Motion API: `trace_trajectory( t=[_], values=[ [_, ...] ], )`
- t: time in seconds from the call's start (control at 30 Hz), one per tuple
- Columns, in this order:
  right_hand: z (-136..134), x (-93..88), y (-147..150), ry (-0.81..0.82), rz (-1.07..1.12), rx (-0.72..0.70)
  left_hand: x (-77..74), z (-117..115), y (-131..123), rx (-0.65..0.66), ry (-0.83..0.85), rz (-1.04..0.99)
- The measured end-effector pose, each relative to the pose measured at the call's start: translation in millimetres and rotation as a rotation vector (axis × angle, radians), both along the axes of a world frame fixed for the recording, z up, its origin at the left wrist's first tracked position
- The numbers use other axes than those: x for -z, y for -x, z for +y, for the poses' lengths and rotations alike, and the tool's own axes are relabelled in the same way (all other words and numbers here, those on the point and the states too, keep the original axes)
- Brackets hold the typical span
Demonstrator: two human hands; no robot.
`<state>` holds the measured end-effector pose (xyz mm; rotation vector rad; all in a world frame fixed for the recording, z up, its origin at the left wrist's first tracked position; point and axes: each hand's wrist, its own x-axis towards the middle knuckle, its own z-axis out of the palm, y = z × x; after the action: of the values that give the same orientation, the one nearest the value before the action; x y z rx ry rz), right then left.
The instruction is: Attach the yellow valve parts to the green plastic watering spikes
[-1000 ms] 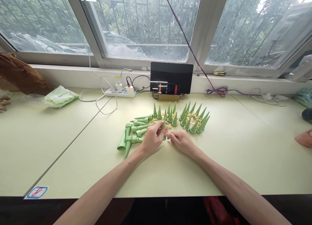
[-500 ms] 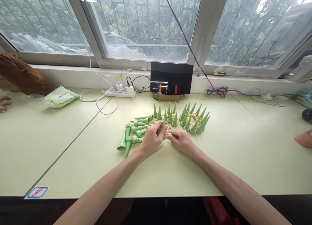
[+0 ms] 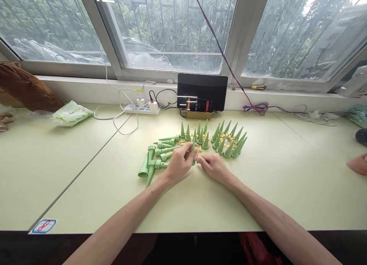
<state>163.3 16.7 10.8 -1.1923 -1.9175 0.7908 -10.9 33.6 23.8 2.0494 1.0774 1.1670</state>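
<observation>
My left hand (image 3: 180, 160) grips a green plant watering spike (image 3: 193, 144), held upright with its tip up. Beside its base, my right hand (image 3: 214, 166) pinches a small yellow plastic piece, which its fingertips mostly hide. The fingertips are close to the spike; whether they touch it I cannot tell. More green spikes (image 3: 151, 163) lie on their sides to the left, by my left wrist. Past my hands, several stand upright, and a ring of upright spikes (image 3: 227, 152) to the right surrounds loose yellow pieces (image 3: 231, 136).
A dark tablet (image 3: 202, 87) with a phone (image 3: 197, 105) before it leans at the back. Left of it lie a white power strip (image 3: 143, 109) with cables and a green-white packet (image 3: 71, 114). Bundled wires (image 3: 256, 107) lie behind right. Another person's hand (image 3: 358, 164) rests at the right edge.
My right fingertips have shifted slightly on the yellow piece near the spike's base, covering more of it. My left hand keeps its hold on the spike.
</observation>
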Motion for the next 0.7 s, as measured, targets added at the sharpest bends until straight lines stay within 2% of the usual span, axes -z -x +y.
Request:
trace_trajectory(
  t=[0.33,0.7],
  values=[
    [-1.7,-2.4,-0.1,-0.014,0.047,-0.041,-0.6,1.1,-0.6,-0.011,-0.006,-0.005],
    [-1.9,-2.8,-0.3,-0.026,-0.015,-0.019,-0.3,0.0,-0.4,-0.019,0.005,-0.006]
  ],
)
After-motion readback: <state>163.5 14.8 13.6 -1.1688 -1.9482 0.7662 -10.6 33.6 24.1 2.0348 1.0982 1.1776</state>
